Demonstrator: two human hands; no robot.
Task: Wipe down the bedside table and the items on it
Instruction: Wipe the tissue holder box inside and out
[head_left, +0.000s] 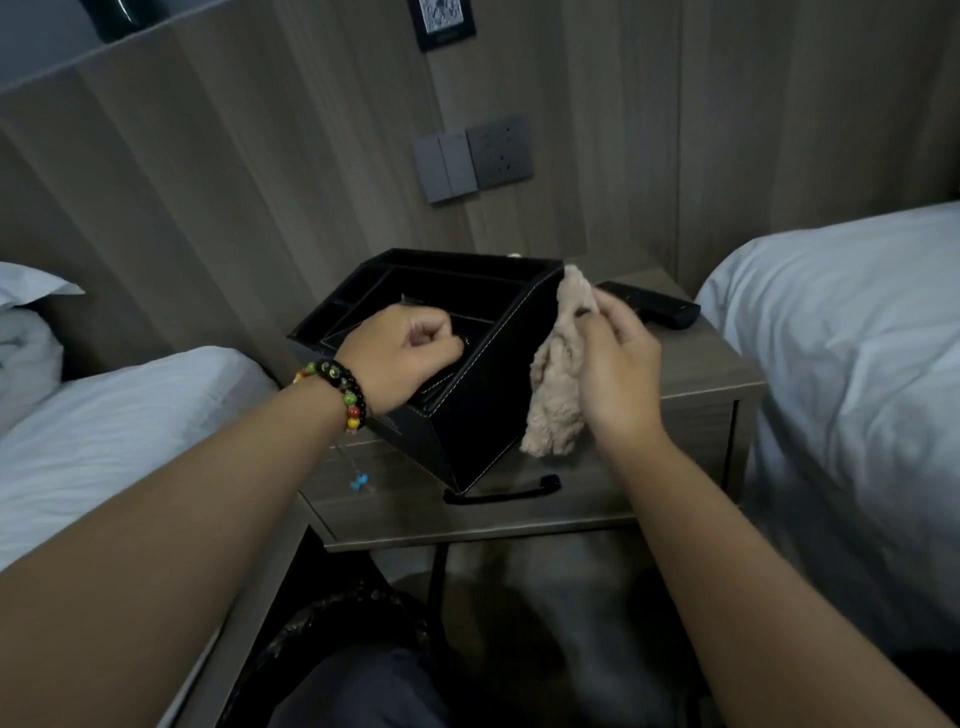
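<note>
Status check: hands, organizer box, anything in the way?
Left hand grips black organizer box, tilted on bedside table. Right hand holds beige cloth against the box's side. Remote lies behind, apart.

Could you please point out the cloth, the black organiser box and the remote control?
cloth (556, 379), head view, middle of its hanging part
black organiser box (498, 374), head view, right outer wall
remote control (649, 304), head view, top face

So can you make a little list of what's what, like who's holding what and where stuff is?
left hand: grips the near wall of the black organizer box, tilting it
right hand: holds the beige cloth against the box's side
remote control: lies on the bedside table, behind the right hand
beds: one on each side of the table
</note>
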